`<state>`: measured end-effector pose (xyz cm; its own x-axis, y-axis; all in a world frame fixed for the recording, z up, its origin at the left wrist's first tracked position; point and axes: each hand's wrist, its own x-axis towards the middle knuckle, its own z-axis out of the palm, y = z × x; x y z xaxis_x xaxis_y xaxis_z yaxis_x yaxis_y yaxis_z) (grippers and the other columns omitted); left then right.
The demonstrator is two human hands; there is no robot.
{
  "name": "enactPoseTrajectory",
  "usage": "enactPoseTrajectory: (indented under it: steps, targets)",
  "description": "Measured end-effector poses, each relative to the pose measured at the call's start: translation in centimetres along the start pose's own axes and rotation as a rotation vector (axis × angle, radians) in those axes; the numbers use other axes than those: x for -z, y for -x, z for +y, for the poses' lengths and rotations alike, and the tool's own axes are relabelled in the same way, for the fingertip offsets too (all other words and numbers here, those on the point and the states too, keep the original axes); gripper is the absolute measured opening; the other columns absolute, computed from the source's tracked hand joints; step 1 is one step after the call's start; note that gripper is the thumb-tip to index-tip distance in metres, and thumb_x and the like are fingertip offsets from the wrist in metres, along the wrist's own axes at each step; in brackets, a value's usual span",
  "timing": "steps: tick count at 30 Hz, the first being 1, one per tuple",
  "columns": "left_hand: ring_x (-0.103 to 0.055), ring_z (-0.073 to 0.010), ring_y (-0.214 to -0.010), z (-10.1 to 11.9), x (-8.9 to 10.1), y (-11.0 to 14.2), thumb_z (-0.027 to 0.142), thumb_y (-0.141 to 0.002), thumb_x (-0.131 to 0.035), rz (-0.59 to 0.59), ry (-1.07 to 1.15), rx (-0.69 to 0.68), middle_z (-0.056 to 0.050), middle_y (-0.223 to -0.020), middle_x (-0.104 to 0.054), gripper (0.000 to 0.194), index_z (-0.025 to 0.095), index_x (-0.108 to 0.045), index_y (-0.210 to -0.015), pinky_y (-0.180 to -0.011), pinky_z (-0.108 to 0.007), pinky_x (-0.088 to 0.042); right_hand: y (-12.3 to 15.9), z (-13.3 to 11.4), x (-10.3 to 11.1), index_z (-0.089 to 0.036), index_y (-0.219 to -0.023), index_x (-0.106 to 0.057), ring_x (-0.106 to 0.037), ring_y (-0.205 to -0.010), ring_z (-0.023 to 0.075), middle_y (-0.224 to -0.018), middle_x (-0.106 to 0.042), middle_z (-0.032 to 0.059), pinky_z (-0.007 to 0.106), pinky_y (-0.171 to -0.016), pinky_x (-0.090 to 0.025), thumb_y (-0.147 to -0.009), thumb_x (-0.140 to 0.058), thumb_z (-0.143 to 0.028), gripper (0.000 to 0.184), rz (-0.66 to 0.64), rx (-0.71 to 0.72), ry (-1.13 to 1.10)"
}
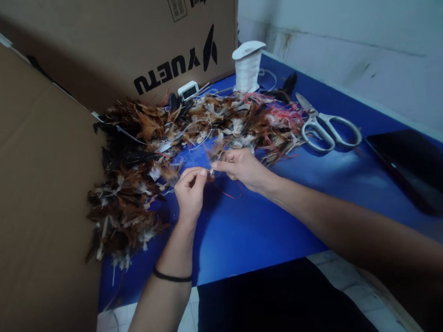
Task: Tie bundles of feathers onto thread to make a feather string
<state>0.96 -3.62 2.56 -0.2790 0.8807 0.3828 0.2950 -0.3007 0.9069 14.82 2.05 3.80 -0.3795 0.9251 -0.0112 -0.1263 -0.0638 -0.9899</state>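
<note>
My left hand (pixel 190 187) and my right hand (pixel 240 167) meet over the blue table (pixel 247 224), fingers pinched together. Between the fingertips sits a small bundle of feathers (pixel 216 154) with a pale quill end. A thin red thread (pixel 228 193) trails on the table just below the hands. A heap of brown, black and white feathers (pixel 139 155) curves from the left edge round behind both hands. A black band circles my left wrist.
White-handled scissors (pixel 325 126) lie at the right of the heap. A white spool of thread (pixel 248 68) stands at the back. Cardboard boxes (pixel 33 195) wall the left and back. A dark flat phone or tablet (pixel 411 168) lies at far right.
</note>
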Motion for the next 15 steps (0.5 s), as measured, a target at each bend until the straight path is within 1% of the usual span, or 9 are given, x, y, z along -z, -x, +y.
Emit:
enactPoseTrajectory:
  steps: [3, 5, 10, 12, 15]
  targets:
    - [-0.063, -0.0122, -0.065, -0.38, 0.03, -0.24, 0.038, -0.079, -0.063, -0.021, 0.265, 0.232, -0.003, -0.074, -0.065, 0.022, 0.016, -0.066, -0.076, -0.068, -0.03, -0.055, -0.23, 0.15, 0.42, -0.017, -0.053, -0.038, -0.022, -0.04, 0.0012, -0.044, -0.028, -0.0106, 0.021, -0.04, -0.013, -0.064, -0.074, -0.035, 0.041, -0.046, -0.066, -0.1]
    - [-0.064, -0.012, -0.064, -0.49, -0.01, -0.34, 0.038, -0.074, -0.069, -0.045, 0.354, 0.314, -0.001, -0.071, -0.065, 0.023, 0.016, -0.064, -0.079, -0.069, -0.03, -0.055, -0.34, 0.34, 0.57, -0.018, -0.053, -0.037, -0.021, -0.039, 0.0008, -0.044, -0.028, -0.0107, 0.02, -0.04, -0.012, -0.064, -0.075, -0.034, 0.043, -0.069, -0.085, -0.129]
    - [-0.064, -0.0109, -0.06, -0.41, -0.14, -0.38, 0.036, -0.063, -0.078, -0.079, 0.445, 0.379, 0.001, -0.069, -0.064, 0.038, 0.017, -0.061, -0.09, -0.063, -0.026, -0.055, -0.52, 0.55, 0.72, -0.017, -0.054, -0.036, -0.02, -0.04, 0.0004, -0.045, -0.028, -0.0107, 0.02, -0.039, -0.012, -0.065, -0.076, -0.033, 0.044, -0.123, -0.111, -0.165]
    - [-0.063, -0.0103, -0.057, -0.45, -0.11, -0.35, 0.037, -0.064, -0.078, -0.098, 0.421, 0.39, 0.001, -0.066, -0.064, 0.037, 0.015, -0.063, -0.09, -0.06, -0.024, -0.055, -0.59, 0.58, 0.81, -0.017, -0.054, -0.038, -0.021, -0.04, 0.0003, -0.045, -0.029, -0.0105, 0.02, -0.039, -0.012, -0.065, -0.076, -0.033, 0.043, -0.137, -0.116, -0.166]
    - [-0.059, -0.0088, -0.05, -0.62, 0.03, -0.3, 0.037, -0.069, -0.074, -0.121, 0.344, 0.365, 0.001, -0.06, -0.063, 0.029, 0.013, -0.065, -0.081, -0.054, -0.022, -0.052, -0.64, 0.6, 0.91, -0.016, -0.054, -0.042, -0.023, -0.039, 0.0002, -0.044, -0.032, -0.0095, 0.02, -0.039, -0.012, -0.064, -0.076, -0.034, 0.04, -0.161, -0.116, -0.156]
